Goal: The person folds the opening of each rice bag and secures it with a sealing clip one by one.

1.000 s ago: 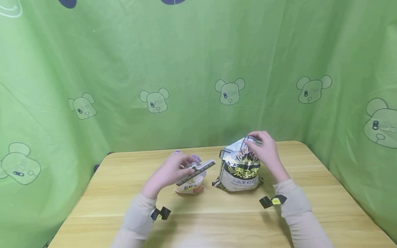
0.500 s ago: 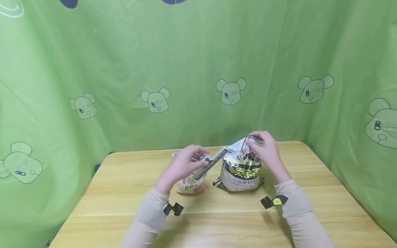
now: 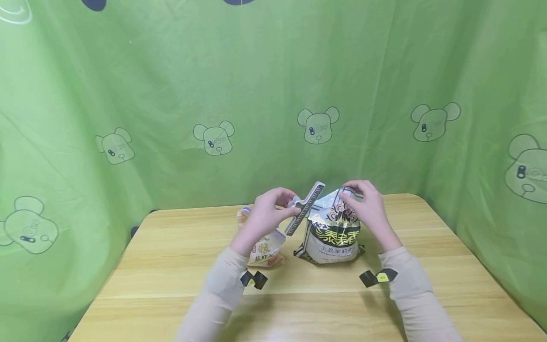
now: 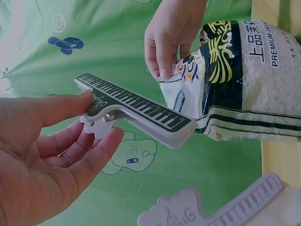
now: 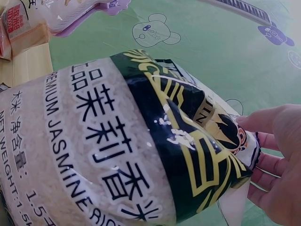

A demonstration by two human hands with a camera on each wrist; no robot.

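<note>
My left hand point(image 3: 271, 213) pinches a clip with a piano-key pattern point(image 4: 131, 103) by its handles. The thumb is on the dark top side, the fingers below. The clip is tilted, just left of the top of a bag of jasmine rice point(image 3: 332, 237); whether they touch is unclear. The rice bag stands upright on the table, and my right hand point(image 3: 363, 204) pinches its gathered top corner. Behind my left forearm stands a smaller printed bag point(image 3: 264, 254), partly hidden. A pale purple piano-key clip point(image 4: 181, 207) sits on that bag's top.
Both bags stand on a wooden table point(image 3: 171, 266). A green curtain point(image 3: 256, 95) printed with bear heads hangs behind it and along the sides.
My left hand has carried the clip rightward from in front of the smaller bag to the rice bag's left top, tilting it steeper. My right hand stays at the bag's top.
</note>
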